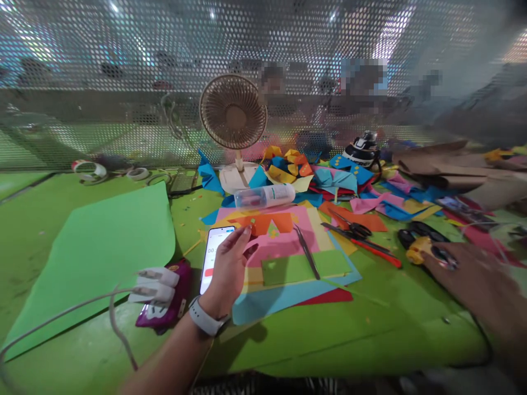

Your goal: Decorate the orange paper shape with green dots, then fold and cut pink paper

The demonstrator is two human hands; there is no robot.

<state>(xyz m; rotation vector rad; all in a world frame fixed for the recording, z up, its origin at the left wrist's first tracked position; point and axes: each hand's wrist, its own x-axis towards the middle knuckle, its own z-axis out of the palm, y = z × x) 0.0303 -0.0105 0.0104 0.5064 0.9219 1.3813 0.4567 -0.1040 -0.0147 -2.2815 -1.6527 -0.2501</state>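
Note:
My left hand [230,269], with a watch on the wrist, is over the paper stack beside a lit phone [209,255]. Its thumb and fingertips are pinched together; a tiny green bit shows at their tip, too small to name. Under and right of it lie pink paper [302,219], an orange strip [280,222] with a triangular cutout, green paper [329,264] and light blue paper [272,304]. Tweezers [307,252] rest on the sheets. At the right, my right hand [465,274], blurred, grips a yellow and black tool [418,249].
Scissors [358,229] and a red-handled cutter [376,253] lie right of the stack. Behind are a clear bottle [263,196], a fan [234,115] and colourful paper scraps [337,178]. Leftward are a large green sheet [111,241] and a purple power strip [183,282] with cables.

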